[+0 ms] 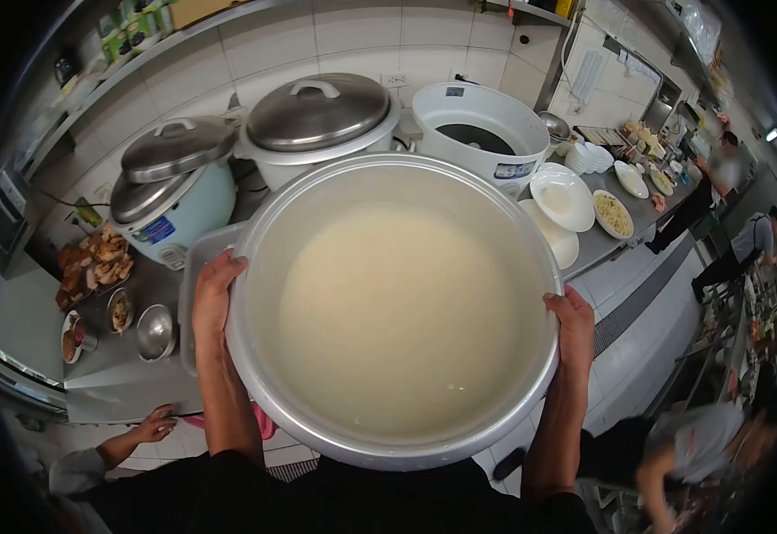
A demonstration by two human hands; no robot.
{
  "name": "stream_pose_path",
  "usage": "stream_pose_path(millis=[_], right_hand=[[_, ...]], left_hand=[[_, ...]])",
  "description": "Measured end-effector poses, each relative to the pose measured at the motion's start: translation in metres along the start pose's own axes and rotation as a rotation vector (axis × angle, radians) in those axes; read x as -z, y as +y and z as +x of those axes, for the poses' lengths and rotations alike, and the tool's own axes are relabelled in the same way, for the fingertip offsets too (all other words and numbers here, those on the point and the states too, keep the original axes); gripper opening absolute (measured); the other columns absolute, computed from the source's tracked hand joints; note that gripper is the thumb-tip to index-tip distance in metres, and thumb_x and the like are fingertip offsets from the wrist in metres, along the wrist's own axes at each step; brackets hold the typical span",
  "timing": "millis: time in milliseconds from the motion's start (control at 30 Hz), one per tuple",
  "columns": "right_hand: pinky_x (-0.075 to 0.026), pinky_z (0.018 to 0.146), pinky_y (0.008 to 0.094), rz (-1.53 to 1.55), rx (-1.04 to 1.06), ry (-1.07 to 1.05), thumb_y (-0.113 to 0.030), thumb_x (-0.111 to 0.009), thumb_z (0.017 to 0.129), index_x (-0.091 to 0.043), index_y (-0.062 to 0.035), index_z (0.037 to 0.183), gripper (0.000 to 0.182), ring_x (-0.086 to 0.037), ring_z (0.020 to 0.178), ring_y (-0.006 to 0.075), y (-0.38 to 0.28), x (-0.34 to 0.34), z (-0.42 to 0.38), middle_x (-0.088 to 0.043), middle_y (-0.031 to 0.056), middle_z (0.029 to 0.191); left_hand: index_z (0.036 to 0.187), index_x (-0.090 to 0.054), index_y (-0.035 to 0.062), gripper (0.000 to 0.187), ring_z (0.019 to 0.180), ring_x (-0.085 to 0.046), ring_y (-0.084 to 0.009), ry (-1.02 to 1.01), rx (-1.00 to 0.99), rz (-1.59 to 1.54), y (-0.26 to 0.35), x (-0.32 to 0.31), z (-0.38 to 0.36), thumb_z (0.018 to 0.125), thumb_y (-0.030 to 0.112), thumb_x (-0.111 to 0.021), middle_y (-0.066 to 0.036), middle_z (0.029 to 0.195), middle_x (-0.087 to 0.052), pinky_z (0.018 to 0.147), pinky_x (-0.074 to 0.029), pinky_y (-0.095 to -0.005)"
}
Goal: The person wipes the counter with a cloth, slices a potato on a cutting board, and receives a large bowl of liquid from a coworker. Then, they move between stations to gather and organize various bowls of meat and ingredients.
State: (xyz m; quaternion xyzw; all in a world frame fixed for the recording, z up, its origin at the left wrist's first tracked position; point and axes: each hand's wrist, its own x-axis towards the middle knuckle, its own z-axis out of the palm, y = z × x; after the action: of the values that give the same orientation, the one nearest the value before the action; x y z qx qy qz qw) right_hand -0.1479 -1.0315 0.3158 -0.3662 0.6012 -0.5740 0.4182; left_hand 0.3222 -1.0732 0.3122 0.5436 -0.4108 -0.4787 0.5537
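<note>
A large round metal pot fills the middle of the head view, held in front of my body. Inside it is cloudy whitish liquid with a pale mass beneath the surface. My left hand grips the pot's left rim, thumb over the edge. On the right side my right hand holds the rim the same way. The fingers under the rim are partly hidden on both sides. Just beyond the pot stands an open white cooker with a dark interior.
Two lidded cookers stand at the back left. Metal bowls and meat pieces lie on the left counter. Plates and a rice dish are at the right. Several people work nearby; a co-worker's hand shows lower left.
</note>
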Motion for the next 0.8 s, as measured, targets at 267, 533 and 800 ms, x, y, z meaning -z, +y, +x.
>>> stream_pose_path(millis=[267,533,800], right_hand=[[-0.05,0.069,0.0247,0.013,0.056,-0.006,-0.012,-0.063,0.084,-0.065,0.0089,0.115,0.037,-0.065,0.072,0.0139,-0.048,0.05,0.134,-0.071,0.0098,0.09],[-0.049,0.067,0.024,0.074,0.16,-0.097,-0.012,-0.066,0.083,-0.068,0.0079,0.108,0.033,-0.064,0.07,0.0127,-0.086,0.085,0.291,-0.07,0.0084,0.087],[-0.049,0.066,0.0296,0.127,0.191,-0.303,-0.016,-0.069,0.081,-0.066,0.0069,0.101,0.03,-0.063,0.072,0.0181,-0.136,0.106,0.45,-0.067,0.0109,0.087]], left_hand=[[0.127,-0.056,-0.0119,0.054,0.095,-0.065,-0.0192,0.061,-0.062,-0.017,0.036,-0.129,0.071,0.085,0.021,-0.065,-0.015,0.108,-0.069,0.084,-0.048,-0.0262],[0.101,-0.068,-0.0031,0.03,0.078,-0.063,-0.0167,0.242,-0.197,0.035,0.06,-0.228,0.15,0.086,0.022,-0.065,-0.01,0.093,-0.069,0.073,-0.048,-0.0264],[0.097,-0.071,-0.0014,0.026,0.069,-0.066,-0.0196,0.245,-0.103,-0.008,0.11,-0.333,0.194,0.087,0.022,-0.064,-0.011,0.084,-0.07,0.065,-0.052,-0.0315]])
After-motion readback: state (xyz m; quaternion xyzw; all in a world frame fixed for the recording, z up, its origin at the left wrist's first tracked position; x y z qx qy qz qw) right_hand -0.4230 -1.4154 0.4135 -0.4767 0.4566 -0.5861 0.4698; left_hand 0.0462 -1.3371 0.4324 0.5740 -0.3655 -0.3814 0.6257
